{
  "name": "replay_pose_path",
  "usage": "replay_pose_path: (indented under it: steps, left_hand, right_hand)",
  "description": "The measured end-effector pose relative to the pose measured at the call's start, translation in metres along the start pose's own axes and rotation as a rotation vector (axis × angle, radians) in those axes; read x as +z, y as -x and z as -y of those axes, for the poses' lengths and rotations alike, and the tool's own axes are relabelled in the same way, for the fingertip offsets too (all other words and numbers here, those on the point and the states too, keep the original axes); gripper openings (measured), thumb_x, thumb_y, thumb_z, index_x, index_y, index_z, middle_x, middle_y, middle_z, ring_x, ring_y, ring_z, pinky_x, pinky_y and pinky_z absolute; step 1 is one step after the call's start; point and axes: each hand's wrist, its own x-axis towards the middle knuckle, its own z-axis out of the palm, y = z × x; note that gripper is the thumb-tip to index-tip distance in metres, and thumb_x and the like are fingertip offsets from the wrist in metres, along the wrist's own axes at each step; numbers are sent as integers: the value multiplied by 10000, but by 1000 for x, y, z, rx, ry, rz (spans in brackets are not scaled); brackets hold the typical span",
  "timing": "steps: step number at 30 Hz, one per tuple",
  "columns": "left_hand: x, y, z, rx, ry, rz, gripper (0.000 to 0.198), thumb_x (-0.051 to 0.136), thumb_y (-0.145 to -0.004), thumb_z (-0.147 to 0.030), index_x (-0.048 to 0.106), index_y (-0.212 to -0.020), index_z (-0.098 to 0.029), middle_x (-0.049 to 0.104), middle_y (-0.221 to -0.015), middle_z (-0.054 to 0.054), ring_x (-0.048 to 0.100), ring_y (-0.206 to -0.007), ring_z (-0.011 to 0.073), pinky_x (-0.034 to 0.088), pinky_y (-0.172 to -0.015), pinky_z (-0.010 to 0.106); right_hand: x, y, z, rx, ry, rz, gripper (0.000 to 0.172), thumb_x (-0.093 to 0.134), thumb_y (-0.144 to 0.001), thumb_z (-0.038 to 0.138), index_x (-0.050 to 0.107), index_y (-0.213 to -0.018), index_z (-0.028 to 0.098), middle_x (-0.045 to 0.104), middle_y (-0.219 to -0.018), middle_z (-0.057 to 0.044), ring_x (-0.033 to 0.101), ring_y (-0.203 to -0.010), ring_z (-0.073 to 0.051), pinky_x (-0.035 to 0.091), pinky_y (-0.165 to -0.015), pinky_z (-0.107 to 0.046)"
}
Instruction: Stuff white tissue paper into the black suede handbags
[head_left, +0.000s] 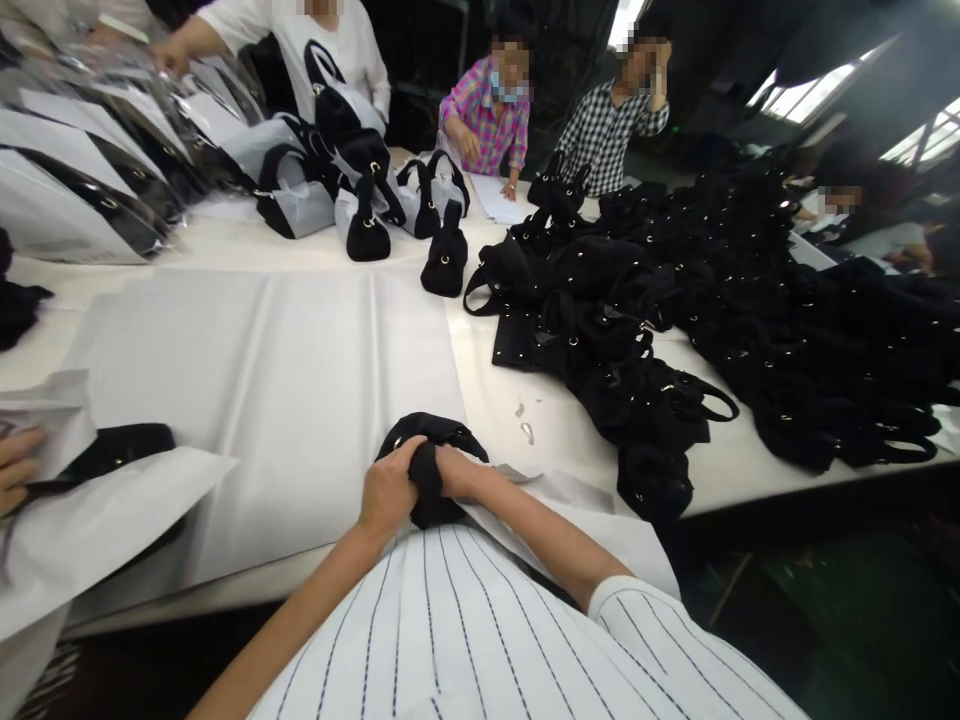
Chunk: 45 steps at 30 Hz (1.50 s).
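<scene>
A small black fabric handbag (431, 500) is right in front of my body at the table's near edge. My left hand (388, 487) grips it from the left side, thumb on top and fingers wrapped around the cloth. My right hand (454, 473) reaches into or behind the bag from the right, and its fingers are hidden by the black fabric. Beneath my right forearm, white paper (585, 510) sticks out past the table edge. A wide stack of pale grey-white sheets (315, 400) lies to the left of the bag.
A large heap of black handbags (600, 290) covers the right side. Bags wrapped in white paper (300, 205) stand at the back, beside bags in clear plastic (75, 180). A co-worker's hand (19, 465) handles paper at left. Several people stand across the table.
</scene>
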Motion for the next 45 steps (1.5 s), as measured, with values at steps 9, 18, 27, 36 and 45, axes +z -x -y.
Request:
replay_pose_path:
  steps: [9, 18, 27, 36, 45]
  left_hand:
    - [-32, 27, 15, -641, 926, -517, 327, 689, -728, -357, 648, -994, -171, 658, -630, -15, 657, -575, 172, 564, -604, 298]
    - [-19, -30, 15, -602, 1096, -761, 303, 756, -617, -256, 607, -863, -160, 624, -697, -37, 619, -585, 105, 587, -758, 351]
    - [-12, -6, 1, -588, 764, -524, 404, 729, -647, -233, 585, -1020, -177, 702, -900, 74, 675, -816, 181, 541, -731, 287]
    - [9, 26, -43, -648, 891, 286, 645, 783, -621, -489, 549, -1091, -114, 675, -636, 52, 610, -487, 177, 527, -541, 335]
    - [-21, 33, 5, -604, 567, 526, 397, 746, -633, -512, 713, -755, -136, 584, -510, -4, 546, -462, 136, 457, -487, 257]
  right_hand:
    - [-98, 154, 62, 129, -813, 132, 312, 553, -927, 350, 697, -1164, 208, 711, -1117, -73, 660, -1010, -190, 506, -892, -298]
    - [-12, 143, 30, 657, -712, 14, 838, 624, -827, 559, 297, -1516, 210, 318, -1557, -127, 365, -1391, -310, 253, -1164, -448]
    - [19, 32, 15, 617, -1583, -299, 749, 624, -751, 675, 496, -1318, 201, 531, -1386, -152, 606, -1157, -303, 556, -897, -425]
    - [-84, -26, -23, 369, -889, -342, 452, 644, -514, 176, 662, -966, 170, 710, -1046, -122, 637, -1037, -336, 512, -930, -462]
    - [-139, 3, -35, 275, -560, 177, 412, 641, -492, 89, 735, -889, 138, 739, -878, -83, 662, -845, -263, 551, -765, -352]
